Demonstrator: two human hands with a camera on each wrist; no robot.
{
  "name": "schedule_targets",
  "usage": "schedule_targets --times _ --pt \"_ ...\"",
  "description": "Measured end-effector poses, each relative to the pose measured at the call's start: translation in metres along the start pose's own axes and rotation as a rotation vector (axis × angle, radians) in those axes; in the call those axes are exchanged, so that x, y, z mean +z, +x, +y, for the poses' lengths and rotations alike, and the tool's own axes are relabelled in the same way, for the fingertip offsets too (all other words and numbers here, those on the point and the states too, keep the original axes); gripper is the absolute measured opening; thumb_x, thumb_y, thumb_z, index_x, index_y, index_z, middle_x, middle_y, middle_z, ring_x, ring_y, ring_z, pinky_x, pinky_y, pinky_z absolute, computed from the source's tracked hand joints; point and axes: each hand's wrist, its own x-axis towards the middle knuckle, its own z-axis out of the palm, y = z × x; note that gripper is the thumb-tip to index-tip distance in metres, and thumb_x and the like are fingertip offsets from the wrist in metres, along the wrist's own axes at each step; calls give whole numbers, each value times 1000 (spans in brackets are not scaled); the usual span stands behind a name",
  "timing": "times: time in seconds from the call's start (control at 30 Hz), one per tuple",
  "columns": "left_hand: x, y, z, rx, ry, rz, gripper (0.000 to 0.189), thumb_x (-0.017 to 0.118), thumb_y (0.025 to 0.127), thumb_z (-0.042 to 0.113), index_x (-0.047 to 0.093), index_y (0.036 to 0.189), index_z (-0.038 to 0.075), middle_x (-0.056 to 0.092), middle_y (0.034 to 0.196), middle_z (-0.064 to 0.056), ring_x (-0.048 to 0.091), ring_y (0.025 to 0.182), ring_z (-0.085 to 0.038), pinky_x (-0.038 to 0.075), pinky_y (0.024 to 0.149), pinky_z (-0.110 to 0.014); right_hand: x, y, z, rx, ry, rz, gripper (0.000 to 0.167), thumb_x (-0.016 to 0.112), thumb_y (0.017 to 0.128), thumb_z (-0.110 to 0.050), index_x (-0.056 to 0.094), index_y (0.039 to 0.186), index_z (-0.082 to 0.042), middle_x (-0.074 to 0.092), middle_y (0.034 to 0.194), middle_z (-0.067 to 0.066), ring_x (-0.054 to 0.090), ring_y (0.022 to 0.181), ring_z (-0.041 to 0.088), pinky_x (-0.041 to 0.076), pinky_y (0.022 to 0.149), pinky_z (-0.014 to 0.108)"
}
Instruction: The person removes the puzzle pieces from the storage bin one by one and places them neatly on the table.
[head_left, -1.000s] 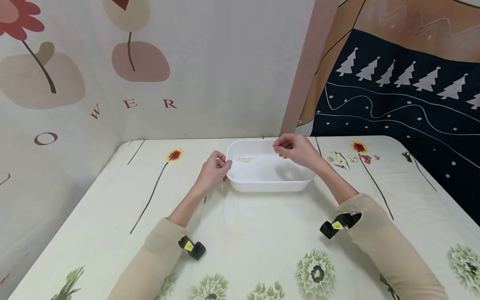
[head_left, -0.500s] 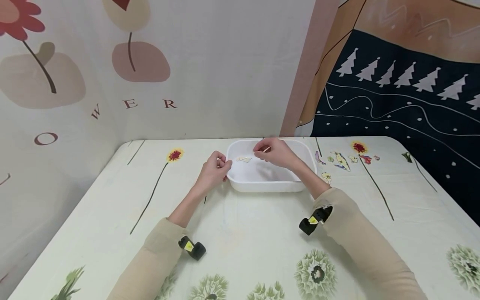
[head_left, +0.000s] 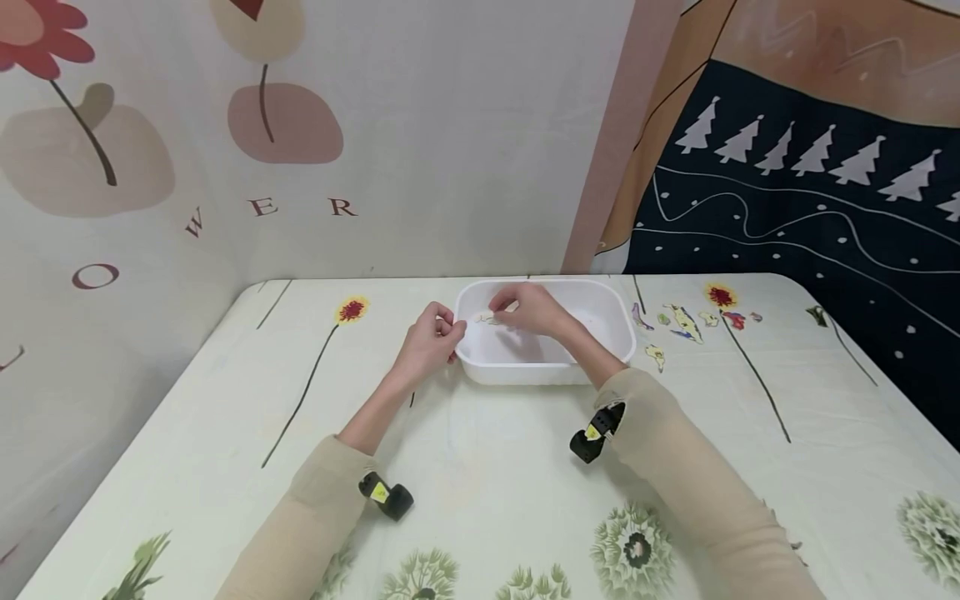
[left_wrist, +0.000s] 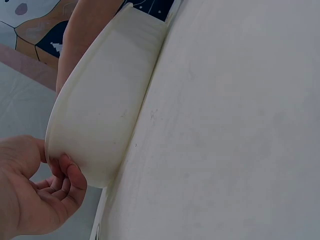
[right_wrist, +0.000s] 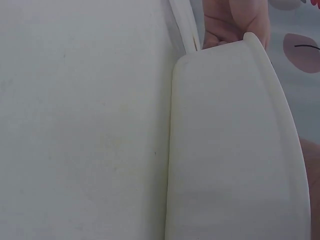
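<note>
A white plastic tub (head_left: 555, 374) stands near the table's far edge. My left hand (head_left: 423, 342) pinches its left rim; in the left wrist view the thumb and curled fingers of that hand (left_wrist: 47, 195) grip the rim from both sides. Inside the tub, at the left, lie small pale flat pieces (head_left: 484, 319), partly covered by my right hand (head_left: 536, 311). That hand reaches into the tub with its fingertips bent down at the pieces. Whether a piece is between them is too small to tell. In the right wrist view the tub wall (right_wrist: 230, 140) hides the right fingertips.
Several small colourful flat pieces lie on the table right of the tub, among them a purple one (head_left: 640, 317), a yellow-and-blue one (head_left: 684, 322), a yellow one (head_left: 656, 357) and a red one (head_left: 735, 321). A flowered cloth (head_left: 487, 467) covers the table. Curtains hang behind.
My right hand has moved left across the tub and down to the pale pieces, its arm uncovering the purple and yellow pieces on the table. The left hand keeps its hold on the rim.
</note>
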Motion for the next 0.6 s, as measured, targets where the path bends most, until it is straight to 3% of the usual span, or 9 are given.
schedule_targets --times 0.23,0.6 --pt "0 1 -1 4 3 1 19 56 103 17 46 112 3 55 80 -7 57 64 -16 47 60 -25 4 2 2 -42 -25 -4 22 68 93 -1 70 114 4 71 111 15 64 108 27 50 92 34" --pt "-1 -1 0 20 1 -3 19 56 103 16 47 112 3 55 80 -6 57 63 -16 48 60 -25 9 2 6 -48 -22 -48 11 74 87 3 71 97 1 67 88 8 61 86 20 49 81 28"
